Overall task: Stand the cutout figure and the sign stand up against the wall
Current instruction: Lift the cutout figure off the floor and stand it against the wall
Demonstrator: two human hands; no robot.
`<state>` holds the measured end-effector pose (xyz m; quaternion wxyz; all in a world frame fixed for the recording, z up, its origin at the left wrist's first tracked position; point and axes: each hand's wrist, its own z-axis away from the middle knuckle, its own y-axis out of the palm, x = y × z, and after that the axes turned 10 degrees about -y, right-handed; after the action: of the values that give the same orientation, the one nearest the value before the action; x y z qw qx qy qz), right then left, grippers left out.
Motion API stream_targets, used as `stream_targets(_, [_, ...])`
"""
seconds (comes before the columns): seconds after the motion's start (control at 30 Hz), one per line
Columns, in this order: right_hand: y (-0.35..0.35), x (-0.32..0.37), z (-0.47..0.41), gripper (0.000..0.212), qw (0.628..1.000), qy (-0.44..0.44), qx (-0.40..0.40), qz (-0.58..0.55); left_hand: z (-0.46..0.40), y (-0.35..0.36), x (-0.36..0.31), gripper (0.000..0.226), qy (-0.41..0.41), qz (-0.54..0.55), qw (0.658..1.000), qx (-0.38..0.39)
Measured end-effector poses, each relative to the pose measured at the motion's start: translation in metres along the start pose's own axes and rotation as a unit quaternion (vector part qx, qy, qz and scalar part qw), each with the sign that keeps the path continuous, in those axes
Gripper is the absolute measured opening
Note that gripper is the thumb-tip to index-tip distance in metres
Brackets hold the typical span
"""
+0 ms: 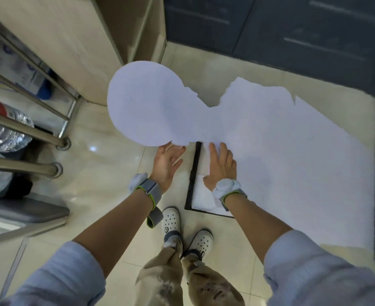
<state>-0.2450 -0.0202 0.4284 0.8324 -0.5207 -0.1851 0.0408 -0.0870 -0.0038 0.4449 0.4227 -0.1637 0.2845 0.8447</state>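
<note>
Glossy cream floor tiles [107, 164] are reflecting a small ceiling light. A beige cabinet [76, 47] is standing at upper left, beside a steel rack [27, 129] holding water bottles [3, 133]. Dark grey panelling [292, 27] is running along the far wall and down the right edge.

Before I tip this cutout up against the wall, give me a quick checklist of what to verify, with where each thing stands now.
1. Left hand gripping the cutout figure: not ok, only fingertips under the neck edge, palm open.
2. Right hand gripping: not ok, lying flat on top.
3. Sign stand clear of the cutout: not ok, the frame lies partly beneath it.
4. Feet clear of the frame: ok, the shoes are just short of its corner.
5. Free wall space: cannot tell.
</note>
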Motion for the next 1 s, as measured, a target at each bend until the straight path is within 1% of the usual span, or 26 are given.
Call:
stream_targets(0.07, [-0.039, -0.008, 0.023, 0.096, 1.0, 0.015, -0.017, -0.008, 0.033, 0.028, -0.011, 0.029, 0.01, -0.016, 1.0, 0.023])
stream_targets(0.1, [-0.045, -0.008, 0.027, 0.097, 1.0, 0.016, -0.012, -0.008, 0.039, 0.031, -0.012, 0.032, 0.009, -0.016, 0.999, 0.03])
stream_targets(0.17, [-0.077, -0.017, 0.046, 0.098, 0.999, 0.026, -0.027, -0.007, 0.063, 0.055, -0.023, 0.034, 0.016, -0.031, 0.998, 0.052])
stream_targets(0.2, [-0.084, -0.016, 0.048, 0.098, 0.999, 0.029, -0.03, -0.004, 0.065, 0.057, -0.026, 0.034, 0.017, -0.039, 0.998, 0.052])
stream_targets(0.3, [-0.132, -0.034, 0.083, 0.095, 0.996, 0.055, -0.065, -0.005, 0.105, 0.101, -0.04, 0.031, 0.027, -0.058, 0.994, 0.09])
stream_targets(0.37, [-0.151, -0.041, 0.094, 0.091, 0.995, 0.069, -0.075, -0.005, 0.117, 0.117, -0.046, 0.028, 0.034, -0.068, 0.992, 0.1])
stream_targets(0.47, [-0.191, -0.057, 0.125, 0.083, 0.989, 0.097, -0.111, 0.01, 0.146, 0.157, -0.057, 0.02, 0.055, -0.139, 0.981, 0.125])
stream_targets(0.5, [-0.195, -0.058, 0.127, 0.078, 0.989, 0.098, -0.112, 0.012, 0.149, 0.161, -0.058, 0.019, 0.076, -0.168, 0.976, 0.114])
stream_targets(0.57, [-0.219, -0.069, 0.144, 0.065, 0.983, 0.119, -0.141, 0.021, 0.163, 0.191, -0.066, 0.018, 0.129, -0.218, 0.961, 0.114])
stream_targets(0.6, [-0.237, -0.075, 0.155, 0.06, 0.978, 0.134, -0.156, 0.027, 0.171, 0.212, -0.071, 0.019, 0.149, -0.236, 0.952, 0.127])
stream_targets(0.67, [-0.256, -0.082, 0.162, 0.054, 0.975, 0.144, -0.167, 0.021, 0.175, 0.234, -0.075, 0.031, 0.18, -0.291, 0.93, 0.136])
stream_targets(0.73, [-0.279, -0.094, 0.179, 0.052, 0.969, 0.162, -0.188, 0.02, 0.193, 0.265, -0.081, 0.047, 0.204, -0.349, 0.902, 0.156])
stream_targets(0.77, [-0.293, -0.1, 0.187, 0.052, 0.963, 0.172, -0.205, 0.019, 0.197, 0.283, -0.084, 0.051, 0.219, -0.366, 0.888, 0.172])
stream_targets(0.8, [-0.299, -0.102, 0.189, 0.052, 0.962, 0.174, -0.211, 0.014, 0.199, 0.29, -0.086, 0.052, 0.231, -0.382, 0.877, 0.178])
stream_targets(0.9, [-0.33, -0.123, 0.217, 0.05, 0.943, 0.207, -0.261, 0.013, 0.214, 0.335, -0.092, 0.057, 0.278, -0.415, 0.834, 0.236])
stream_targets(0.93, [-0.338, -0.126, 0.219, 0.049, 0.94, 0.21, -0.267, 0.013, 0.215, 0.342, -0.094, 0.058, 0.287, -0.417, 0.828, 0.24])
stream_targets(1.0, [-0.356, -0.142, 0.239, 0.046, 0.925, 0.232, -0.303, 0.008, 0.229, 0.371, -0.094, 0.06, 0.306, -0.432, 0.806, 0.265])
